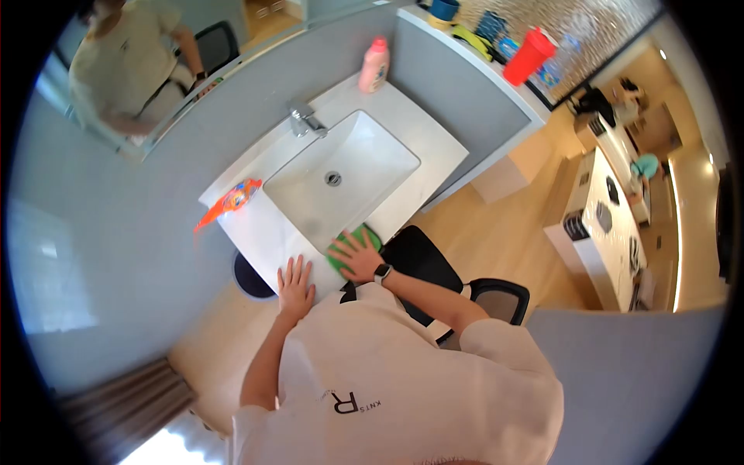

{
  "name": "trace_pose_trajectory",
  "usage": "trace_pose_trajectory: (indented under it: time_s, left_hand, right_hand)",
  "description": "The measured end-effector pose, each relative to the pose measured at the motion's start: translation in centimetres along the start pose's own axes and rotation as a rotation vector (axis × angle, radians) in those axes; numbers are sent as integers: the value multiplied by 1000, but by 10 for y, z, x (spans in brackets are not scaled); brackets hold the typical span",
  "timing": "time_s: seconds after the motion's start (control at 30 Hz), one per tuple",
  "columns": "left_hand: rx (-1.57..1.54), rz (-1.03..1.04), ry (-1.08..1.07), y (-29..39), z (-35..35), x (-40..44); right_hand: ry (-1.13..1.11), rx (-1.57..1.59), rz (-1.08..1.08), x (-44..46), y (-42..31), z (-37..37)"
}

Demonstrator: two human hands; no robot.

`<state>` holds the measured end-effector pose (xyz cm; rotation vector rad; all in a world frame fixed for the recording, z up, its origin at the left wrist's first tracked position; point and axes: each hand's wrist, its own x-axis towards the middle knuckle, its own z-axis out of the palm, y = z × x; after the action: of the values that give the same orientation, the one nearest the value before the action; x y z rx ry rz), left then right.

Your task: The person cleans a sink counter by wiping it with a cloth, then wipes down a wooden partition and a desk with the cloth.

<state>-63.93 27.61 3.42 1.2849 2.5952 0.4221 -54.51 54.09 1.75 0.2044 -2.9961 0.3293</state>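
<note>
My right hand (356,257), with a watch on its wrist, lies with spread fingers on a green cloth (339,265). The cloth covers part of the front edge of the white sink counter (283,232); part of it is hidden under the hand. My left hand (296,287) rests flat on the counter's front left edge, fingers stretched out and nothing held. Between the hands and the chrome faucet (304,120) is the rectangular white basin (380,147), its drain visible. An orange packet (234,200) lies on the counter's left side.
A pink bottle (375,66) stands at the counter's back corner. On the partition ledge are a red cup (531,56) and other items. A black chair (422,267) is close by my right arm. Beneath the counter's left side shows a dark round bin (252,275).
</note>
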Motion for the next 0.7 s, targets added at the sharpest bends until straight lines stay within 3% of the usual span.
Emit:
trace_pose_trajectory:
  time_s: [0.13,0.27,0.4,0.5,0.53,0.7]
  left_hand:
    - [-4,-9,27,1,1,-3]
    - [-16,-29,40,0,3,-4]
    - [-29,-65,44,3,7,-10]
    - [-56,-96,55,10,7,-25]
    - [-72,-111,66,13,7,-31]
    - [-67,-164,91,16,22,-53]
  right_hand:
    - [18,70,-246,6,-2,16]
    - [-140,49,-245,8,28,-21]
    - [-67,-91,54,8,110,-59]
    - [80,-268,384,-7,193,-50]
    - [117,-200,478,-12,217,-49]
    - [113,-261,571,-1,210,-39]
